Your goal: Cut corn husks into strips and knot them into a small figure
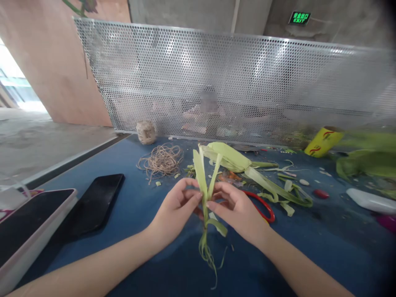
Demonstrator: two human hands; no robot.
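Both my hands meet over the blue table (pixel 324 243), pinching a bundle of green leaf strips (pixel 204 194). My left hand (pixel 175 210) grips the bundle from the left with fingers closed. From the right, my right hand (pixel 236 208) pinches the same strips. The strips stand up above my fingers and trail down toward me in thin shreds. Just behind my right hand lie red-handled scissors (pixel 266 206).
A pile of green husk leaves (pixel 235 159) lies behind my hands. A tangle of brown twine (pixel 161 159) and a twine ball (pixel 146 132) sit at back left. A black phone (pixel 94 202) and a tray (pixel 40 231) lie left. A perforated metal screen (pixel 278 78) closes the back; a yellow packet (pixel 321 142) is right.
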